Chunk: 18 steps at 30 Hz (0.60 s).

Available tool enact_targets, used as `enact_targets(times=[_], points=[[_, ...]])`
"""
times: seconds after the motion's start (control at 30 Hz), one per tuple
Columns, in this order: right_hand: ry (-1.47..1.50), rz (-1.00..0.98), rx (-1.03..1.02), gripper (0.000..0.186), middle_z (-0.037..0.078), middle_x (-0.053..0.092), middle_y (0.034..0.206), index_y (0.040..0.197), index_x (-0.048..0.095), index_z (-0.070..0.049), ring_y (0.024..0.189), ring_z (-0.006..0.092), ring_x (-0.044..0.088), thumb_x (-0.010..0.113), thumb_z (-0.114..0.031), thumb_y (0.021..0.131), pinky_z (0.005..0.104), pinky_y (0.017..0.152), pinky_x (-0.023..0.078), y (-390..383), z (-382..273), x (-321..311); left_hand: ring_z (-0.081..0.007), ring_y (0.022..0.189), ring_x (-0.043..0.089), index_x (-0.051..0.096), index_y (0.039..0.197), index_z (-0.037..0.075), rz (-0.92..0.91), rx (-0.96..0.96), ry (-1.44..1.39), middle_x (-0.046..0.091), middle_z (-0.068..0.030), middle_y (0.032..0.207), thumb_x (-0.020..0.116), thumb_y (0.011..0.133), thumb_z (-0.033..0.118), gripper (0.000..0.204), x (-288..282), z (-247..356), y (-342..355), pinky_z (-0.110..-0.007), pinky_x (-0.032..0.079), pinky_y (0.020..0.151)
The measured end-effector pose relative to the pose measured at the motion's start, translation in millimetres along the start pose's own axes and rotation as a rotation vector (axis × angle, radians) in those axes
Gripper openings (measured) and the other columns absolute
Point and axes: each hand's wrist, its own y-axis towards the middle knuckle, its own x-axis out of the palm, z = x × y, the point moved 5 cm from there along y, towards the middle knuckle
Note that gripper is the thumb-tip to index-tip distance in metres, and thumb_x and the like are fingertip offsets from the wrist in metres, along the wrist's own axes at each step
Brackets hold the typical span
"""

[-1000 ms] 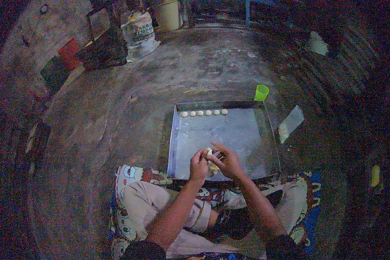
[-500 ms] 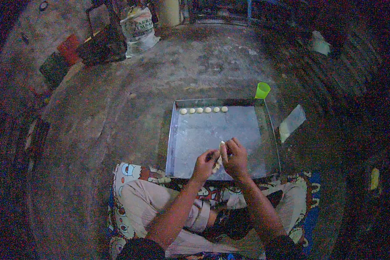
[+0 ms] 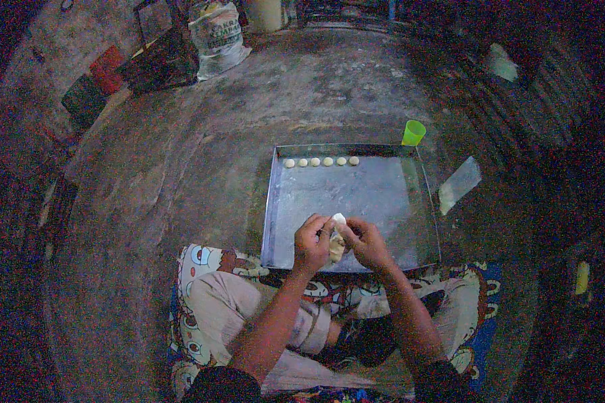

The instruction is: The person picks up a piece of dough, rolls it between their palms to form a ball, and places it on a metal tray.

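Over the near part of a shallow metal tray (image 3: 376, 191), my left hand (image 3: 310, 245) and my right hand (image 3: 370, 247) are close together with fingers bent inward. Both are closed on a soft, pale piece of dough (image 3: 339, 219), whose white top pokes up between the fingertips. Below it, a more yellowish, lumpy part (image 3: 337, 250) shows between the hands; whether it is the same piece I cannot tell. Several small round dough balls (image 3: 328, 162) form a row along the tray's far left side.
A bright green cup (image 3: 414, 133) stands by the tray's far right corner. To the right lies a clear plastic bag (image 3: 460, 183) with something pale inside. A printed white sack (image 3: 216, 40) is at the back left. My crossed legs rest on a patterned mat (image 3: 202, 256).
My hands have turned and drawn in around the dough, the left one rising a little. The whole view has shifted slightly, while the row of dough balls looks the same.
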Motion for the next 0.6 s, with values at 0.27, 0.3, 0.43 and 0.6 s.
enact_targets(times=[0.27, 0.3, 0.43, 0.6], points=[[-0.318, 0.028, -0.273, 0.024, 0.009, 0.057, 0.083, 0.102, 0.063, -0.002, 0.068, 0.0205, 0.057, 0.072, -0.017, 0.086, 0.0323, 0.062, 0.048, -7, -25, -4, -0.0209, 0.069, 0.059, 0.06, 0.079, 0.0, -0.024, -0.223, -0.284, 0.059, -0.0082, 0.076, 0.051, 0.097, 0.017, 0.027, 13, -17, -17, -0.034, 0.047, 0.064], [-0.321, 0.032, -0.303, 0.023, 0.009, 0.058, 0.085, 0.102, 0.063, -0.002, 0.068, 0.0211, 0.057, 0.071, -0.016, 0.087, 0.0326, 0.062, 0.048, -9, -34, -3, -0.019, 0.068, 0.059, 0.06, 0.077, 0.001, -0.037, -0.356, -0.433, 0.059, -0.0066, 0.075, 0.05, 0.1, 0.021, 0.032, 15, -19, -21, -0.033, 0.047, 0.063], [-0.249, 0.051, -0.317, 0.018, 0.009, 0.06, 0.087, 0.101, 0.064, -0.003, 0.07, 0.0232, 0.06, 0.068, -0.015, 0.088, 0.033, 0.063, 0.047, -23, -58, -10, -0.0125, 0.064, 0.052, 0.056, 0.076, 0.005, -0.182, -0.501, -0.889, 0.053, -0.0029, 0.068, 0.037, 0.103, 0.047, 0.053, 29, -25, -29, -0.028, 0.042, 0.061], [-0.405, 0.002, -0.189, 0.023, 0.006, 0.063, 0.08, 0.097, 0.065, -0.003, 0.072, 0.0195, 0.06, 0.058, -0.025, 0.096, 0.0314, 0.064, 0.047, -34, -39, -31, -0.018, 0.087, 0.059, 0.062, 0.102, 0.004, -0.19, -0.182, -0.478, 0.059, -0.0058, 0.087, 0.051, 0.098, 0.045, 0.043, 28, 5, -28, -0.03, 0.047, 0.08]])
